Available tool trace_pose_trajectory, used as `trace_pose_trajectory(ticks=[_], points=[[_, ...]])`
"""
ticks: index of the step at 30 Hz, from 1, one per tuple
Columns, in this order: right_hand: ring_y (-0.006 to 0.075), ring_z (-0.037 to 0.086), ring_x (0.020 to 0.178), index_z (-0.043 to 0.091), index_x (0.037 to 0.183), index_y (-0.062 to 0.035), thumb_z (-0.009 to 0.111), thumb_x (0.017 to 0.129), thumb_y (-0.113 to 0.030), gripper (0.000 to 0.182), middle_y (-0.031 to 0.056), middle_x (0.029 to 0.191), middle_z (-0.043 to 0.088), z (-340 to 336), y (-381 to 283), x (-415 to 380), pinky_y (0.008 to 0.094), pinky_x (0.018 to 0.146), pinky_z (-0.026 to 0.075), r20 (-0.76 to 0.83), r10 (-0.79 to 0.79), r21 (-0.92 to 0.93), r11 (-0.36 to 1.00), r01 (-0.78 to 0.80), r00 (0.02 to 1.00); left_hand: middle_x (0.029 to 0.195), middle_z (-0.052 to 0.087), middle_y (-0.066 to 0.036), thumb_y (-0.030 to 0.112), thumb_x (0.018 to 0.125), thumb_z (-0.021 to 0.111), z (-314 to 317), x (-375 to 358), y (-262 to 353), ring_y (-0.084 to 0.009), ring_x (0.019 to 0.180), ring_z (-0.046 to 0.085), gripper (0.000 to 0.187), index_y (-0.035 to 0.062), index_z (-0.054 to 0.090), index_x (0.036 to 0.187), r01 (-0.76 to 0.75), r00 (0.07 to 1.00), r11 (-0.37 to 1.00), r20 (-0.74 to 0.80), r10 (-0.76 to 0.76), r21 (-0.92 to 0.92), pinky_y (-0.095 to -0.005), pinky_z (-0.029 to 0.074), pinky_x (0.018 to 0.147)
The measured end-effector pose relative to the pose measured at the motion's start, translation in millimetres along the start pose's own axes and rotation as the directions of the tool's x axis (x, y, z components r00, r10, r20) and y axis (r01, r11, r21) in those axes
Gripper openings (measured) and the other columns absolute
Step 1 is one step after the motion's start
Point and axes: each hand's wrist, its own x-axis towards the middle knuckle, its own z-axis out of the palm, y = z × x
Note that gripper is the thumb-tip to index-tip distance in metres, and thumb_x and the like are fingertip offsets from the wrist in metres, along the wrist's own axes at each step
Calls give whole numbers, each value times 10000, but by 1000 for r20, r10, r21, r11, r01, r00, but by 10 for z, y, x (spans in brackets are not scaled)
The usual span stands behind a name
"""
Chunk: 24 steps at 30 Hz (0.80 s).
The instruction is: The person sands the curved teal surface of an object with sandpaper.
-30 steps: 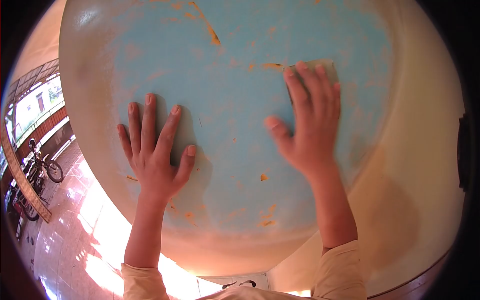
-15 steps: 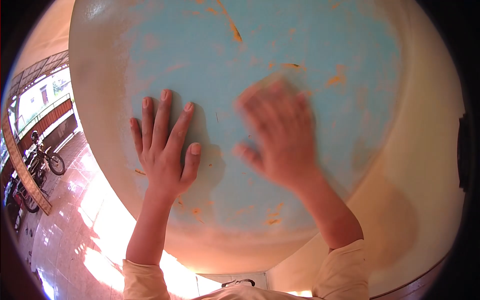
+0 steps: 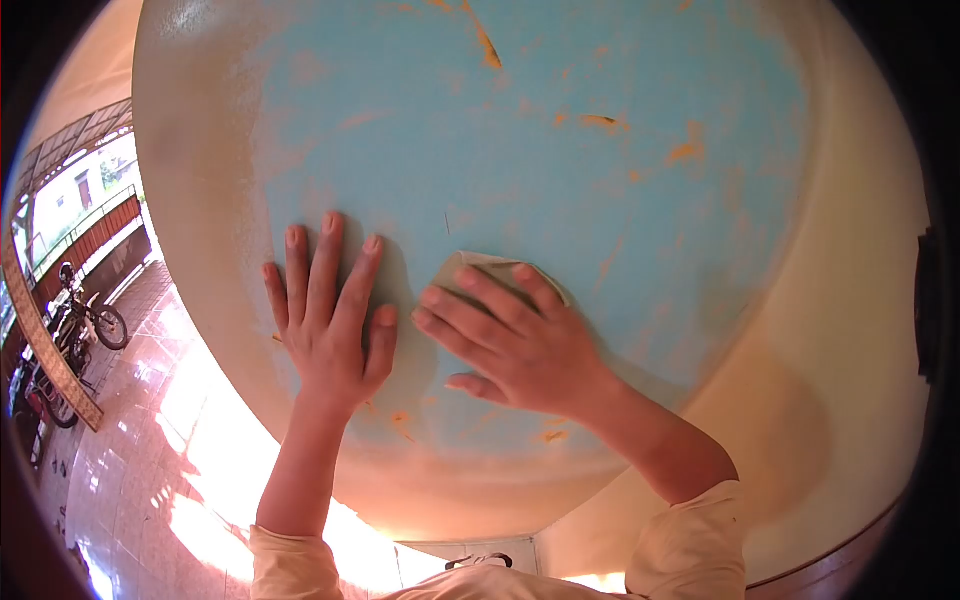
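Observation:
A large rounded surface (image 3: 400, 160), pale blue in the middle with orange scuffs and beige edges, fills most of the view. My left hand (image 3: 333, 320) lies flat on its lower left part, fingers spread, holding nothing. To the right, my right hand (image 3: 520, 345) presses a thin beige sheet (image 3: 480, 262) against the surface. The sheet's upper edge shows beyond the fingertips, and the rest is hidden under the hand. The right fingers point up and to the left. A gap lies between the two hands.
Several motorcycles (image 3: 80, 330) stand at the far left beside a reddish railing (image 3: 105, 230). The shiny tiled floor (image 3: 130, 430) shows bright glare at the lower left. A cream wall (image 3: 860, 300) runs along the right side.
My right hand has moved down and to the left, and the sheet's edge shows more clearly. My left hand sits slightly lower in view. The surface marks have shifted a little with the camera.

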Motion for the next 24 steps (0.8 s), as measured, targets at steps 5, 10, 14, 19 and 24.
trace_pose_trajectory(ticks=[5, 10, 14, 19, 24], points=[[367, 348, 1463, 489, 1509, -167, 568, 959, -540, 669, 76, 1579, 431, -365, 675, 69, 591, 1205, 203, -182, 254, -93, 957, -274, 950, 1575, 442, -216, 397, 1042, 434, 30, -185, -51, -435, 1516, 301, 526, 82, 573, 1440, -14, 1000, 1000, -14, 14, 5, -580, 103, 1238], [325, 326, 1482, 492, 1509, -249, 571, 944, -588, 663, 15, 1597, 408, -44, -52, -65, 582, 1199, 220, 19, -33, 48, 998, 32, 999, 1588, 424, -217, 431, 995, 502, 28, -200, -82, -438, 1524, 281, 567, 88, 574, 1441, -32, 999, 999, -9, 32, -16, -580, 81, 1241], [288, 362, 1467, 464, 1524, -251, 620, 911, -543, 697, 9, 1571, 437, -169, 393, -57, 572, 1201, 245, -38, 68, -36, 997, -70, 997, 1598, 408, -217, 426, 961, 542, 5, -202, -76, -436, 1534, 259, 586, 92, 577, 1442, -32, 999, 998, 6, 32, -46, -580, 70, 1239], [366, 310, 1489, 472, 1514, -206, 616, 916, -537, 699, 55, 1576, 424, -302, 609, 150, 623, 1194, 216, -247, 328, -34, 938, -346, 912, 1613, 394, -200, 414, 935, 575, -173, 64, -167, -440, 1542, 234, 608, 94, 575, 1452, -39, 994, 988, 92, 54, -152, -589, 71, 1232], [261, 325, 1483, 459, 1514, -234, 650, 887, -567, 735, -4, 1574, 421, -79, 91, 51, 543, 1206, 256, 23, -79, 76, 994, 77, 997, 1623, 402, -133, 411, 946, 576, -186, 516, -278, -411, 1537, 265, 577, 156, 573, 1464, -101, 994, 991, 27, 104, -88, -608, 155, 1219]])
